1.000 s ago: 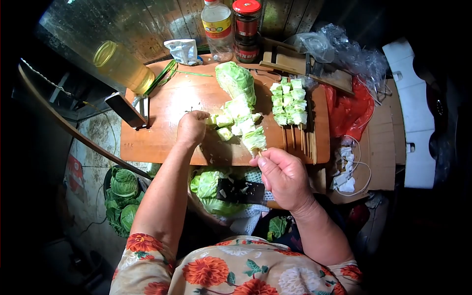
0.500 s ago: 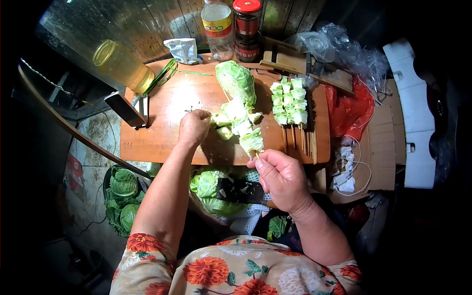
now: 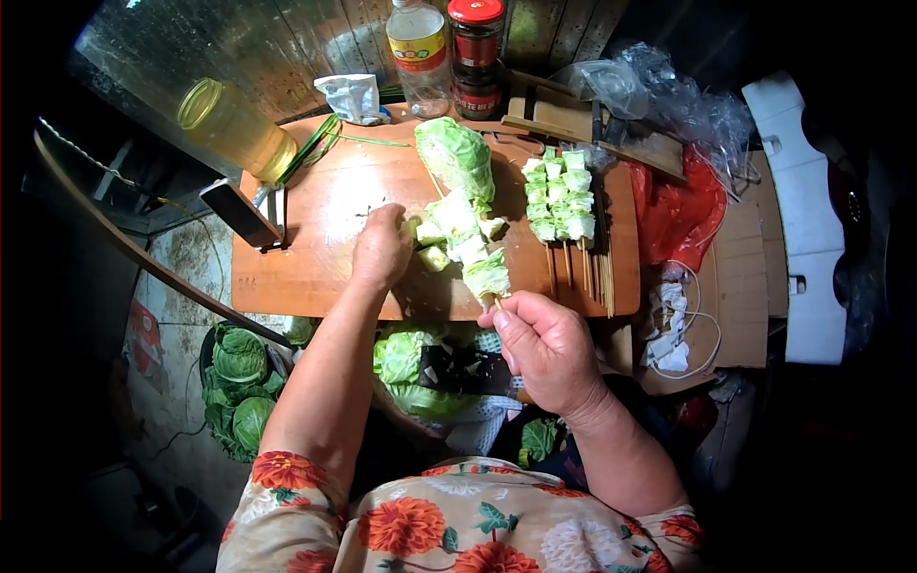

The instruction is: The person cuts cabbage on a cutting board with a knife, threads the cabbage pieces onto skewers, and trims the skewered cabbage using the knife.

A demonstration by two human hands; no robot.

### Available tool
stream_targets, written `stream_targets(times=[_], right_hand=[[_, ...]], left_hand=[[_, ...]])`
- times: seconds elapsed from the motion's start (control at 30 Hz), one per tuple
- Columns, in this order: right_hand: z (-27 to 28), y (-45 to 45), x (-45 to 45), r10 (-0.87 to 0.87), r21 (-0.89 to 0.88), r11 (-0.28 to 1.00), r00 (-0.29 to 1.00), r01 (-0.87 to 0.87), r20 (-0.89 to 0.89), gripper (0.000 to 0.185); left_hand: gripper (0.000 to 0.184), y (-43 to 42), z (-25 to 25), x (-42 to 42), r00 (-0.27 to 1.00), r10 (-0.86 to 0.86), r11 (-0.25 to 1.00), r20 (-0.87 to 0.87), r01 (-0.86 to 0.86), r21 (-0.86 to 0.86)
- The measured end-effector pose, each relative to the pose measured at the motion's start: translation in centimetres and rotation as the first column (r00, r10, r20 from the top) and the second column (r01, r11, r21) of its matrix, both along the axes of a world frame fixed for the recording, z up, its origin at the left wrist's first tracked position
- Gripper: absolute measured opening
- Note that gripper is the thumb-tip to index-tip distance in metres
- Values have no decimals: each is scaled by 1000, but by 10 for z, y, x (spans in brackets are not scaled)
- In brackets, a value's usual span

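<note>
Cabbage skewer (image 3: 487,275): sits over near edge of wooden worktop (image 3: 310,272), pinched at lower end by right hand (image 3: 546,339). Left hand (image 3: 384,246): beside cut cabbage pieces (image 3: 435,259), fingertips hidden; cannot tell whether closed on any. Loaded skewers (image 3: 559,199): lie at right beside bare sticks (image 3: 605,272).

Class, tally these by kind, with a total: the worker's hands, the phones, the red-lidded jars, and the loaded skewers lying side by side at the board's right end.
Left hand and right hand: 2
Phone: 1
Red-lidded jar: 1
Loaded skewers: 3
Total: 7
</note>
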State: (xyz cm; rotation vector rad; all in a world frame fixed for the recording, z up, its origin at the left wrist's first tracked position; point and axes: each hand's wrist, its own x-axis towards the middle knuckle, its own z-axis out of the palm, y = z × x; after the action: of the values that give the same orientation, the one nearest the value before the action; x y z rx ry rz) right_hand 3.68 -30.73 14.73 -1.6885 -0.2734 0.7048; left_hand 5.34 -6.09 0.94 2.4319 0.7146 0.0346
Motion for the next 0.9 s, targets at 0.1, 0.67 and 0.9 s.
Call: stream_targets(times=[0.1,0.67,0.9], right_hand=[[0,-2,0,-4,-4,1000,1000,4,2,19],[-10,3,-6,56,58,997,997,-60,59,18],[-15,17,-12,192,-43,981,979,-189,71,18]], left_hand=[[31,0,-7,3,980,-107,994,169,105,20],[14,30,-3,-3,954,296,599,-49,-225,-769],[23,22,65,-14,880,471,323,70,-98,-941]])
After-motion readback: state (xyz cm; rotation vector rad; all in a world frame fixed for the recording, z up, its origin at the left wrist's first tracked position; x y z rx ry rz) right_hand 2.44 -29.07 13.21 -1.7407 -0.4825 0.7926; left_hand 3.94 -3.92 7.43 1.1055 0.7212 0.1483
